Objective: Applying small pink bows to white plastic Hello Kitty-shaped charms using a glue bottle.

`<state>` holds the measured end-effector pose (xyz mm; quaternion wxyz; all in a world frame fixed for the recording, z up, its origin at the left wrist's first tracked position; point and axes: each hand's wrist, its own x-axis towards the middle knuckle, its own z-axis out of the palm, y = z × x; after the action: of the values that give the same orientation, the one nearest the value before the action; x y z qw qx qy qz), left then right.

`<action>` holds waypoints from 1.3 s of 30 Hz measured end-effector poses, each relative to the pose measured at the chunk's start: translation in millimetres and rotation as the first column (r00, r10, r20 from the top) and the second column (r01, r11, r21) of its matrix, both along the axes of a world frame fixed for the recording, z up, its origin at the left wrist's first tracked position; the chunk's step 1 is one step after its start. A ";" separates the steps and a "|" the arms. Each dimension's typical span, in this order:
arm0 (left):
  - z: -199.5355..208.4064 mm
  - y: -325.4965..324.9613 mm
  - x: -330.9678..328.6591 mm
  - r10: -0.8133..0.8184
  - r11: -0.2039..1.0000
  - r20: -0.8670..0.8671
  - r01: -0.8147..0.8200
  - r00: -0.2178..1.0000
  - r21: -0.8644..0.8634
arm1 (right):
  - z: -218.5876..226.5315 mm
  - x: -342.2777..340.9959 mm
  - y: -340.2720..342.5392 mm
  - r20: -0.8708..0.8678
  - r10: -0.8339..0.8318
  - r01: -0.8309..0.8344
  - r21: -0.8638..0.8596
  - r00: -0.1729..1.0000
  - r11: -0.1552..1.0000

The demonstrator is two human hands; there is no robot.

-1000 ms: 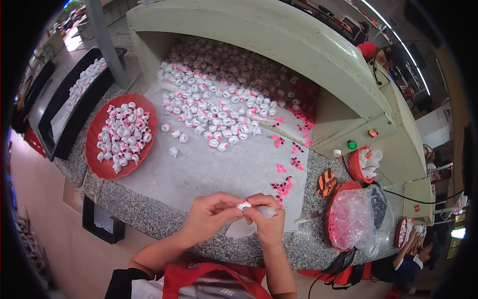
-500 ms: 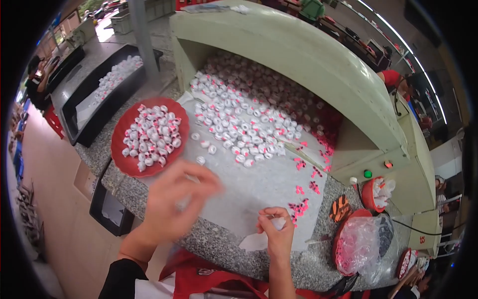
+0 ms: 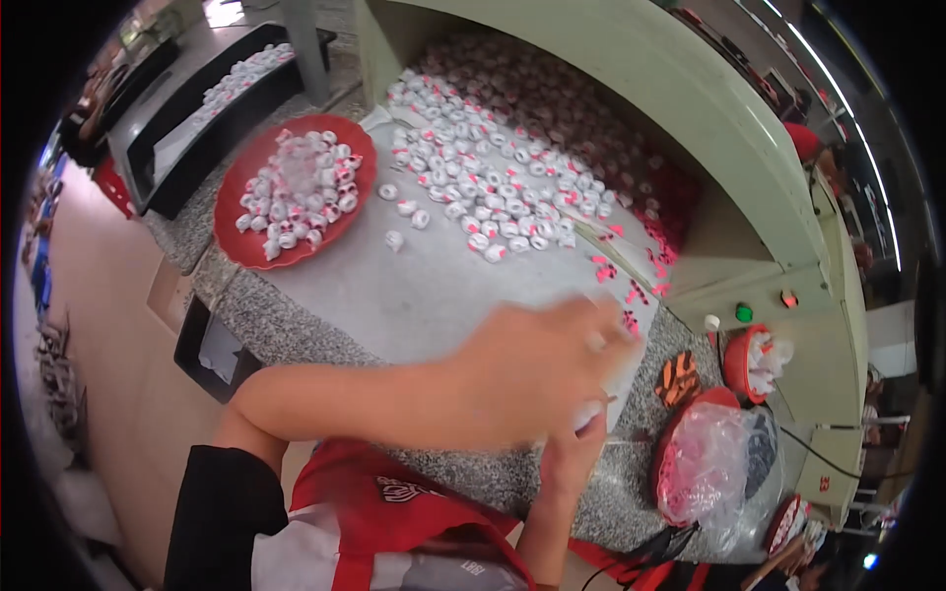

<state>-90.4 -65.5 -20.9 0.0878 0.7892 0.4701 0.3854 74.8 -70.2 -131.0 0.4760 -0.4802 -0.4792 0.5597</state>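
My left hand (image 3: 532, 369), smeared by motion, reaches across the white sheet (image 3: 394, 300) with its fingers over the small pink pieces (image 3: 632, 322). Whether it holds anything is unclear. Just below it, partly covered, my right hand (image 3: 572, 461) grips a small white rounded piece (image 3: 588, 415) between thumb and fingers. Beyond both hands lies a wide heap of white ball-shaped pieces with pink bits (image 3: 493, 192). More of the same balls (image 3: 301, 192) fill a red scalloped dish (image 3: 234, 225) on the left.
A pale green arched hood (image 3: 591, 49) stands over the heap. At right are a bag-covered red dish (image 3: 702, 473), a red cup (image 3: 736, 366) of white pieces and an orange-black striped item (image 3: 677, 379). Black trays (image 3: 182, 187) line the left of the granite table (image 3: 286, 320).
My left hand has swung right, from near the red dish to above the pink pieces, crossing in front of my right hand. The view has shifted slightly; my right hand still grips the white piece.
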 end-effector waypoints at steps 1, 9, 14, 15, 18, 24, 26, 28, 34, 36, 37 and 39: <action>-50.3 14.9 -26.2 0.383 0.922 -0.147 -0.386 0.912 0.008 | -3.0 4.0 2.3 -0.018 0.034 -0.034 0.011 0.999 0.999; -150.9 22.8 -123.1 0.760 0.624 -0.310 -0.775 0.571 0.100 | -7.5 5.4 -2.9 0.017 0.231 -0.232 0.128 0.973 0.964; -123.5 24.0 -105.7 0.731 0.678 -0.157 -0.733 0.664 0.061 | 18.0 9.5 -7.4 -0.154 0.105 -0.108 -0.012 0.982 0.994; -113.5 21.3 -87.0 0.658 0.752 0.182 -0.621 0.731 -0.222 | 19.6 12.2 -9.4 -0.158 0.037 -0.050 -0.078 0.987 0.996; -93.9 -2.7 -28.8 0.411 0.833 0.829 0.211 0.380 -0.511 | 32.1 15.2 -14.1 -0.152 -0.048 0.035 -0.089 0.987 0.995; -88.9 -22.6 14.1 0.246 0.895 0.860 0.236 0.447 -0.378 | 45.5 13.9 -33.8 0.143 -0.205 0.106 0.509 0.968 0.854; -78.8 -25.8 20.3 0.274 0.899 0.853 0.196 0.443 -0.391 | 46.8 16.4 -37.1 0.274 -0.185 -0.017 0.599 0.944 0.801; -75.7 -26.9 21.7 0.304 0.903 0.844 0.148 0.443 -0.404 | 47.6 13.6 -29.4 0.277 -0.197 -0.040 0.666 0.940 0.745; -75.6 -29.5 18.1 0.266 0.940 0.759 0.015 0.594 -0.341 | 48.5 6.9 -23.6 0.300 -0.204 -0.096 0.746 0.932 0.659; -74.1 -30.5 18.1 0.268 0.941 0.752 0.005 0.602 -0.339 | 49.2 6.6 -23.7 0.308 -0.208 -0.100 0.747 0.929 0.657; -73.6 -31.0 17.9 0.267 0.941 0.752 0.006 0.602 -0.339 | 48.6 6.2 -23.6 0.302 -0.216 -0.094 0.754 0.928 0.651; -73.0 -31.9 17.3 0.249 0.943 0.754 0.026 0.607 -0.333 | 49.0 6.3 -23.7 0.297 -0.227 -0.086 0.760 0.928 0.644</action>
<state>-73.0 -97.4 -93.9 0.3831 0.4840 0.4869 0.6181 81.1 -93.9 -81.9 0.5570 -0.3492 -0.7300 0.1870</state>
